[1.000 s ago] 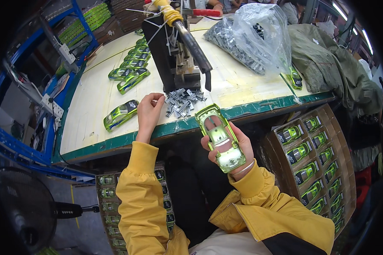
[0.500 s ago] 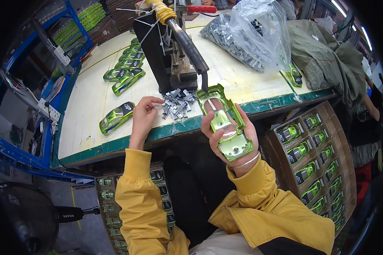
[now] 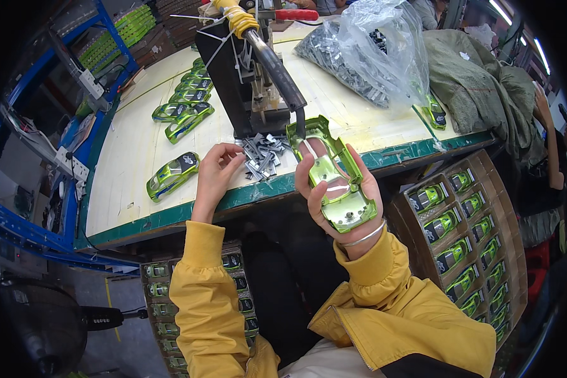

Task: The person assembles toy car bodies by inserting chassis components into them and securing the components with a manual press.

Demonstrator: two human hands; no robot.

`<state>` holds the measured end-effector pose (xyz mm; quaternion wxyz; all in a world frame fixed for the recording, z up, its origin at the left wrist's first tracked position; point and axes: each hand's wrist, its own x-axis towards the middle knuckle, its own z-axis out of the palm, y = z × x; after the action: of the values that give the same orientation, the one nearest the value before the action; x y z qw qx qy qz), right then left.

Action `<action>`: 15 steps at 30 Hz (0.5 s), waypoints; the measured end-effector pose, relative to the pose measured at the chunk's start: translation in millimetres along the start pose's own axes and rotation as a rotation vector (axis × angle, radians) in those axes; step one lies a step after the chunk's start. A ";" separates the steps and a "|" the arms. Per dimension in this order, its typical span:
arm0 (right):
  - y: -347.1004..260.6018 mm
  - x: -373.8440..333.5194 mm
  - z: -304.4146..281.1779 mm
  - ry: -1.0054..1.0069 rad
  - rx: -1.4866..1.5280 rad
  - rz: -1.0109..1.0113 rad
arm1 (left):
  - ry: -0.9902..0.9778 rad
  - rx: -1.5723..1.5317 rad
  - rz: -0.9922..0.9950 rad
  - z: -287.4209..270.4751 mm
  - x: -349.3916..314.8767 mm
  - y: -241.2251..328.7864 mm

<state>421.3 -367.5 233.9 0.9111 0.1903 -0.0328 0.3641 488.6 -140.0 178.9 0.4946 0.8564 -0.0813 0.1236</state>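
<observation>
My right hand (image 3: 368, 200) grips a shiny green toy car body shell (image 3: 353, 211), its hollow inside facing up and its far end raised. The tip of a black bent nozzle (image 3: 300, 123) reaches into the far end of the shell. My left hand (image 3: 215, 179) is beside a pile of small silver metal clips (image 3: 264, 154) on the table. Its thumb and fingers are curled together at the pile's left edge; whether a clip is between them I cannot make out. A finished-looking green car shell (image 3: 173, 175) lies left of that hand.
Behind the pile stands a black bench machine (image 3: 223, 75). More green shells (image 3: 192, 94) line the table's left side. A clear plastic bag of clips (image 3: 372, 57) lies back right, beside a grey-green sack (image 3: 485, 94). A divided carton of shells (image 3: 453, 189) stands at right; another (image 3: 160, 271) lies below.
My right hand has raised the shell slightly, away from me, so the nozzle tip now sits within its far end. My left fingers have curled in more beside the clips.
</observation>
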 end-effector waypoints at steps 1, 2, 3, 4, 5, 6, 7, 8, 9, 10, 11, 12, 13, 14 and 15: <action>-0.1 -0.8 2.2 -0.008 0.001 0.000 | 0.054 -0.017 0.019 0.6 1.0 3.1; -0.5 -1.6 4.1 -0.015 0.003 0.000 | 0.108 -0.035 0.038 1.7 2.1 5.0; 0.2 -1.3 4.1 -0.014 0.005 0.004 | 0.111 -0.032 0.036 0.3 1.4 3.8; 0.7 -1.1 4.1 -0.014 0.012 0.007 | 0.149 -0.136 0.022 -1.0 0.7 1.9; 1.1 -1.0 3.9 -0.013 0.018 0.010 | 0.188 -0.240 0.010 -2.1 -0.1 0.7; 1.1 -1.0 4.1 -0.012 0.018 0.011 | 0.189 -0.240 0.009 -2.6 -0.5 0.9; 1.0 -1.1 4.1 -0.011 0.032 0.015 | 0.194 -0.274 0.000 -3.3 -1.0 1.5; 1.1 -1.0 4.0 -0.009 0.046 0.019 | 0.200 -0.307 -0.009 -3.9 -1.5 1.6; 1.4 -0.9 4.1 -0.009 0.045 0.020 | 0.201 -0.307 -0.009 -4.4 -1.8 1.6; 1.9 -0.6 4.1 -0.011 0.049 0.023 | 0.215 -0.331 -0.013 -5.0 -2.2 1.2; 2.5 -0.3 3.9 -0.014 0.054 0.026 | 0.229 -0.355 -0.017 -6.0 -2.9 1.0; 1.5 -1.0 4.1 -0.014 0.051 0.025 | 0.228 -0.358 -0.015 -5.0 -2.4 3.0; 0.2 -1.7 4.0 -0.019 0.046 0.022 | 0.221 -0.355 -0.037 -4.4 -2.3 6.0; -0.7 -2.4 4.3 -0.024 0.041 0.021 | 0.214 -0.353 -0.058 -3.8 -2.1 7.8; -0.5 -2.1 3.5 -0.021 0.043 0.026 | 0.219 -0.351 -0.061 -4.7 -3.0 6.3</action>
<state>420.4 -370.4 236.6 0.9017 0.2133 -0.0372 0.3743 483.5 -139.0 185.4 0.6455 0.7407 -0.0214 0.1851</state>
